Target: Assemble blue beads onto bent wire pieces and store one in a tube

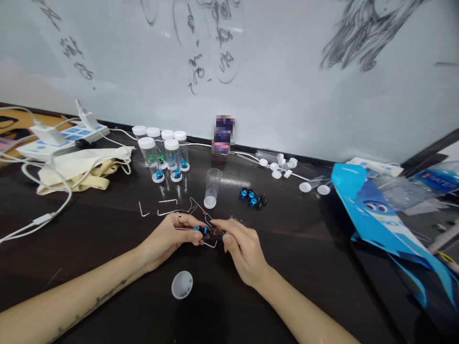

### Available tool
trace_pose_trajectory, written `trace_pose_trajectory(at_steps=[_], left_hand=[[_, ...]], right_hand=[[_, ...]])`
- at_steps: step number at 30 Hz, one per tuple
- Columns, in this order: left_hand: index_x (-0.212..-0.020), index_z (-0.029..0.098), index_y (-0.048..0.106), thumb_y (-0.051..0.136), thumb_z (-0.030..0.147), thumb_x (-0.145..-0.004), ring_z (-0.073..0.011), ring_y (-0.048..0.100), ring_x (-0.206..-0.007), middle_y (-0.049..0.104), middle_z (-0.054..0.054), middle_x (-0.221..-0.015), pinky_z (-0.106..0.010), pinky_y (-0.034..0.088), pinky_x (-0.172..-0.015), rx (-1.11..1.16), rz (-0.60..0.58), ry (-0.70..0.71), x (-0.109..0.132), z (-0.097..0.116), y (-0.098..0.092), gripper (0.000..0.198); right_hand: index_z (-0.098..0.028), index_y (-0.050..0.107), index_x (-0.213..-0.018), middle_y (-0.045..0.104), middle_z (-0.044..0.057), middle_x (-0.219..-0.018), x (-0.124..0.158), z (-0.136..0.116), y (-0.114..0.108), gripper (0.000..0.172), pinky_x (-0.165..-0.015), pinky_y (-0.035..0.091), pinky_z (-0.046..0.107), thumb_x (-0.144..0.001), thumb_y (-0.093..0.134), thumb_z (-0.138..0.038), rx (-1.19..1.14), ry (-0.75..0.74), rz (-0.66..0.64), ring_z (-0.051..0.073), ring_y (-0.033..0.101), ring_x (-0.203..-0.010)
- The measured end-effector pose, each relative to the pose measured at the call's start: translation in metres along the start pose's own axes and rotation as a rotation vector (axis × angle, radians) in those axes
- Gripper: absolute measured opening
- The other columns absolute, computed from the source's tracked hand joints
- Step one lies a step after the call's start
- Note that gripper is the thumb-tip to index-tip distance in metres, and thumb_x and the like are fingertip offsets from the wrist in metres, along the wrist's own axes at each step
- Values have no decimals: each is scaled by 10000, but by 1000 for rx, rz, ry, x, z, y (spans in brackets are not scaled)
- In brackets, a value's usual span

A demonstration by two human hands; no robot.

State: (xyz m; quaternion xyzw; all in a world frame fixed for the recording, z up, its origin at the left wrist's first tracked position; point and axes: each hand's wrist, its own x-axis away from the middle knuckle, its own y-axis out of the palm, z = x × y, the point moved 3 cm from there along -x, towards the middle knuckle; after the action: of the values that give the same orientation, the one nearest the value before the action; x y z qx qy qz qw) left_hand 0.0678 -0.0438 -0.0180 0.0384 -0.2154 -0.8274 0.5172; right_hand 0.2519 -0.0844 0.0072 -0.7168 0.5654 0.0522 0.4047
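Observation:
My left hand is closed around a small blue-and-black metal part, with thin wires sticking out past the fingers. Close against its black end, my right hand has its fingers pinched together; what lies between them is too small to make out. An L-shaped hex key lies just under the hands, and other hex keys are to the left. Beyond the hands stands an open clear tube with a white base. A small white cup sits nearer to me.
Several capped clear tubes stand at the back left. Blue-and-black parts and white caps lie to the right. A cloth bag, a power strip, a phone and a blue bag surround the work area.

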Motion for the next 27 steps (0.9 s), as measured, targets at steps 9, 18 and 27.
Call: trace_pose_trajectory(at_steps=[9, 18, 27], left_hand=[[-774, 149, 788, 848, 150, -614, -120, 641, -575, 738, -34, -649, -206, 508, -586, -9, 9, -4, 0, -1, -1, 171], [-772, 150, 789, 848, 142, -613, -108, 648, -575, 733, -21, -633, -182, 507, -591, 9, 4, -9, 1, -1, 0, 169], [-778, 147, 788, 847, 146, -617, -119, 648, -576, 739, -34, -645, -198, 512, -589, -1, 5, -4, 0, -1, -1, 172]], right_hand=[[-184, 602, -1226, 673, 74, -933, 0, 0, 0, 370, -739, 496, 317, -1032, 338, -354, 1, 2, -4, 169, 623, -743], [-188, 614, -1194, 675, 70, -915, 0, 1, 1, 350, -714, 498, 301, -1033, 344, -341, 11, -10, -7, 170, 633, -764], [-186, 620, -1192, 675, 71, -912, 0, 1, 0, 369, -711, 500, 312, -1032, 338, -362, 7, 2, -2, 174, 634, -760]])
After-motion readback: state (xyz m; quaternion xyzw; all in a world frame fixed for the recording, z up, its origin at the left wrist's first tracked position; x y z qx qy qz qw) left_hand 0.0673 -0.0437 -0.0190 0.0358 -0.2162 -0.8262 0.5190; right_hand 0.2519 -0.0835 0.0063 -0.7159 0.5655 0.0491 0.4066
